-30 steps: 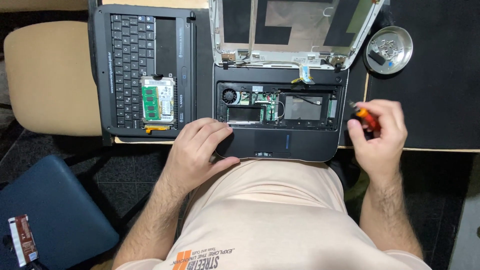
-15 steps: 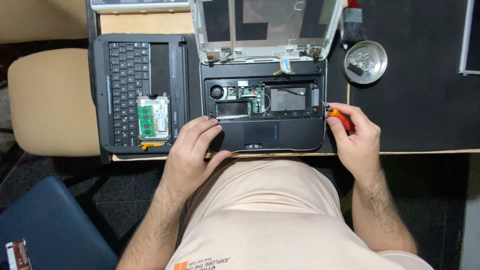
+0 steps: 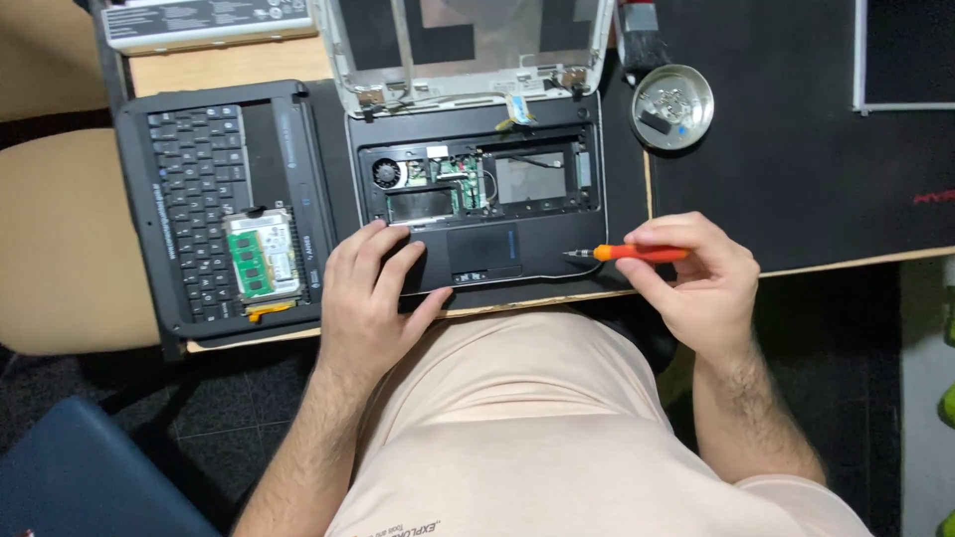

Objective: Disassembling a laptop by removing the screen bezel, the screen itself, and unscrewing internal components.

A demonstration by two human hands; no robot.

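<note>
A black laptop base (image 3: 537,239) lies opened up on the desk, its fan and circuit boards exposed. The bare screen lid (image 3: 468,40) stands tilted behind it. My left hand (image 3: 373,298) rests flat on the palm rest, left of the touchpad. My right hand (image 3: 696,273) holds an orange-handled screwdriver (image 3: 637,253) level, its tip pointing left at the base's front right corner.
A removed keyboard panel (image 3: 209,199) lies to the left with a hard drive (image 3: 262,257) on top. A round metal dish (image 3: 672,104) with small parts sits at the back right on a black mat (image 3: 816,159). A grey battery pack (image 3: 199,25) lies at the back left.
The view has shifted, so the laptop sits lower in the frame. My right hand has turned the screwdriver level and brought its tip to the base's front right corner. My left hand stays on the palm rest.
</note>
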